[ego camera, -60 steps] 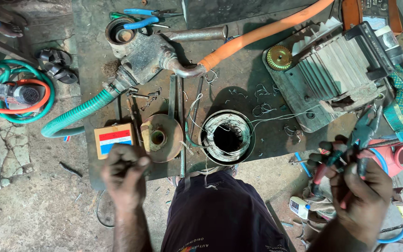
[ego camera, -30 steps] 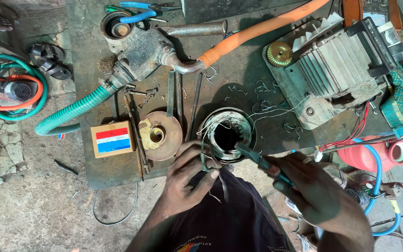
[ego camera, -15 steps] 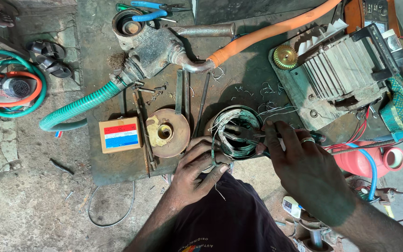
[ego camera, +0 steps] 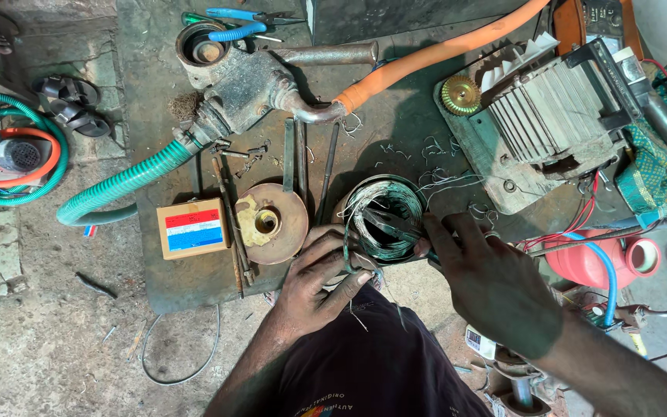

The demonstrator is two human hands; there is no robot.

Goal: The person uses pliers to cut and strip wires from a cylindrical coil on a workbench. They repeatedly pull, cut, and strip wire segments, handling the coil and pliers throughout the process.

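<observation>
I see the wire coil (ego camera: 384, 220) sitting near the front edge of the tabletop (ego camera: 156, 93), just right of the round metal cover (ego camera: 270, 222). My left hand (ego camera: 314, 282) has its grip clamped on the coil's near rim. My right hand (ego camera: 496, 286) has its grip closed on pliers (ego camera: 395, 226), whose tip reaches into the coil. A small cardboard box (ego camera: 192, 228) lies left of the cover.
</observation>
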